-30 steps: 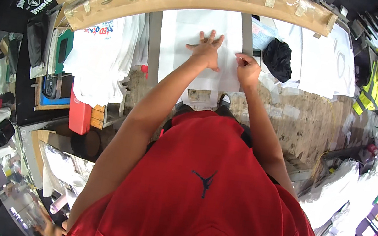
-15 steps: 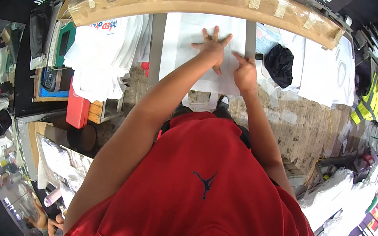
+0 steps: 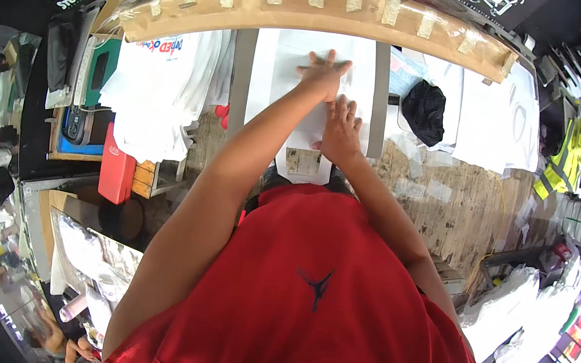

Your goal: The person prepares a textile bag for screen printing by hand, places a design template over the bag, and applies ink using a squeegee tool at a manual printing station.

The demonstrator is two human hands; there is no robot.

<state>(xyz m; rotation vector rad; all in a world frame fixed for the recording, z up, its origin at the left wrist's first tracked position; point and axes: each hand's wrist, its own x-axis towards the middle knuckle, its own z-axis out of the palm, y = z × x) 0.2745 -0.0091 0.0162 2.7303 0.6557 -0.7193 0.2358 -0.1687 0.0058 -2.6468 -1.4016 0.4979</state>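
Note:
A white cloth tote bag point(image 3: 270, 89) lies flat on a grey board point(image 3: 241, 78), its strap loop hanging off the near edge. My left hand point(image 3: 322, 76) is spread on the bag's upper middle, with the fingers pointing away from me. Just nearer and to the right, my right hand point(image 3: 341, 135) rests flat on the cloth, its fingertips close to the left wrist. Neither hand grips anything.
Left of the board lies a pile of white printed cloth items point(image 3: 151, 88). To the right are a crumpled black cloth point(image 3: 425, 113) and white sheets point(image 3: 496, 121). A long brown taped cardboard roll or box point(image 3: 314, 10) spans the far side.
My right hand has moved left from the board's right edge onto the bag, its fingers going from partly curled to laid flat. The left hand stays spread on the cloth.

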